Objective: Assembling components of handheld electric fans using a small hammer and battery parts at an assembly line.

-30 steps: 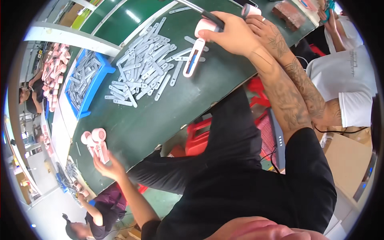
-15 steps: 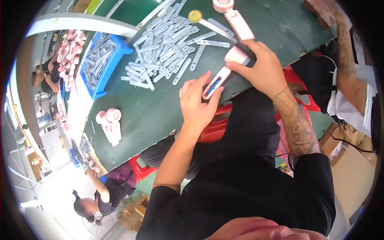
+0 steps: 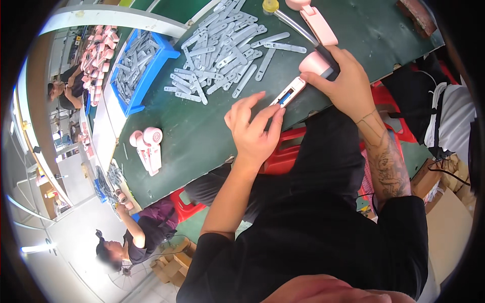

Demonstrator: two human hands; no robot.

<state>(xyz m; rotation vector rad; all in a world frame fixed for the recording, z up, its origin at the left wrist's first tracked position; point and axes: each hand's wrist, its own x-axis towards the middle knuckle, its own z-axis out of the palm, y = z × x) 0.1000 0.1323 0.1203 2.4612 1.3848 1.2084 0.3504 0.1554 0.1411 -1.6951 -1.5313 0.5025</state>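
A pink handheld fan (image 3: pixel 290 94) is held between my hands above the table's front edge. Its handle has an open slot with a blue part inside, and its round head (image 3: pixel 314 63) points up and right. My right hand (image 3: pixel 347 81) is closed around the head end, along with the dark grip of a mallet. That mallet (image 3: pixel 298 24) has a metal shaft and a yellow head, pointing to the far left. My left hand (image 3: pixel 255 126) pinches the handle's lower end with thumb and forefinger; its other fingers are loosely bent.
Grey strip-shaped parts (image 3: pixel 222 55) lie piled on the green table (image 3: pixel 194 146). More fill a blue bin (image 3: pixel 151 76). Pink fans (image 3: pixel 149 151) rest at left, another pink fan (image 3: pixel 321 28) beyond my right hand. A brownish block (image 3: pixel 418 17) lies far right. A co-worker (image 3: pixel 136 237) sits lower left.
My left thumb and fingers have closed together at the handle's lower end. Another person's arm at the far right has gone from view. The whole view has shifted slightly.
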